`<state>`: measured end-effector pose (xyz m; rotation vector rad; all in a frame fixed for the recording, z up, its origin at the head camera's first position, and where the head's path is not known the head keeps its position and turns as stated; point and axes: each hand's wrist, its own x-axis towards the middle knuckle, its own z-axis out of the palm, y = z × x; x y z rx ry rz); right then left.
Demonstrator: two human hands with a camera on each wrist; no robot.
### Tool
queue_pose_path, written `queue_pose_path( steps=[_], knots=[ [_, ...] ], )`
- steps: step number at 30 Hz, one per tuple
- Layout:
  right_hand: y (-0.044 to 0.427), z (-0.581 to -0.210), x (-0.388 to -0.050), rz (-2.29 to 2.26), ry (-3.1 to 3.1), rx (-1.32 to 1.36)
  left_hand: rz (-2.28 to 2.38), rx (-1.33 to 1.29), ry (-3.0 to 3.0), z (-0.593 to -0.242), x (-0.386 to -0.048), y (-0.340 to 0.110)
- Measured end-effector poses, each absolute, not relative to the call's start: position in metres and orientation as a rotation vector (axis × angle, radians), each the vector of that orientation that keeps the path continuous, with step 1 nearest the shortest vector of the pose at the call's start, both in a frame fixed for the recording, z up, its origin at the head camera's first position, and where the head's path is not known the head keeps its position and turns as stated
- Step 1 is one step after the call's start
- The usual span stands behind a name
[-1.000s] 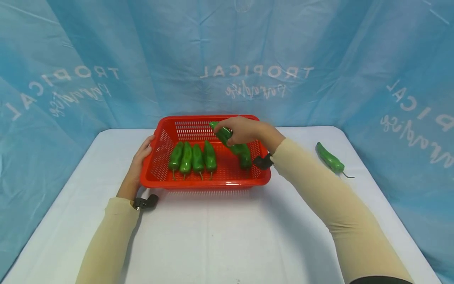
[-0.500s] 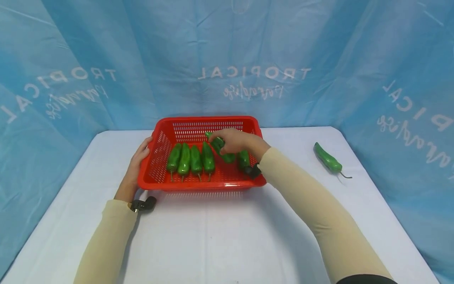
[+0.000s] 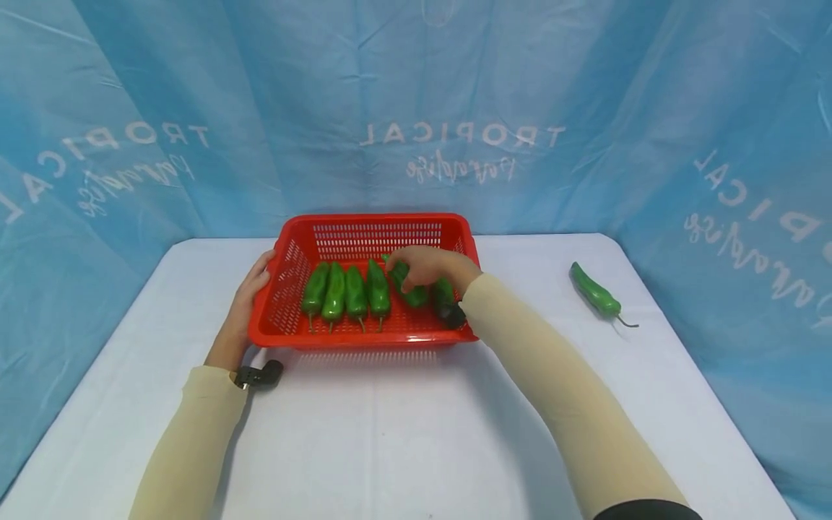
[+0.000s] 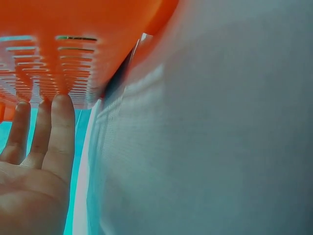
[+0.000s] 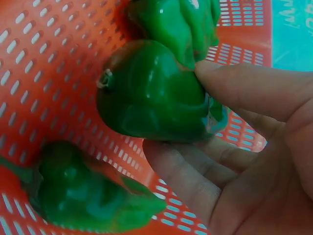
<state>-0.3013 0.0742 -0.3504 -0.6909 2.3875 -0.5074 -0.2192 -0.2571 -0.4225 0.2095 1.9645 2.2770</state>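
Observation:
In the head view a red plastic basket [image 3: 364,338] bears several green peppers, lined up side by side in its left half. My right hand [image 3: 422,265] is inside it, holding a green pepper [image 5: 151,93] between thumb and fingers. The right wrist view has that pepper's stem end facing the camera, with another pepper [image 5: 85,193] on one side and the row of peppers [image 5: 171,24] on the other. At the basket's left side is my left hand [image 3: 250,292]. Its straight fingertips [image 4: 61,105] touch the slotted outer wall; its thumb is hidden in the left wrist view.
A single green pepper [image 3: 594,290] with a curved stem lies on the white table [image 3: 377,433], right of the basket. Blue printed sheets [image 3: 416,87] hang behind the table and on both sides. The basket stands near the table's back edge.
My right hand has lowered the pepper into the basket, moving left and down to the right of the row. My left hand keeps its place at the basket's side.

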Motion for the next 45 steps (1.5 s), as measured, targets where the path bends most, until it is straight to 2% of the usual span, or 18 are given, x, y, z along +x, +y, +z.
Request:
queue_pose_path(
  steps=[15,32,45],
  knots=[
    [0.062,-0.376,-0.301,-0.604,2.366,-0.571,2.314,0.266,1.901,-0.424,-0.209,-0.260],
    [0.061,-0.374,-0.304,-0.538,2.405,-0.428,2.268,0.197,1.981,-0.420,-0.214,-0.256],
    [0.062,-0.370,-0.303,-0.432,2.483,-0.476,2.261,0.205,1.980,-0.421,-0.217,-0.257]
  ],
)
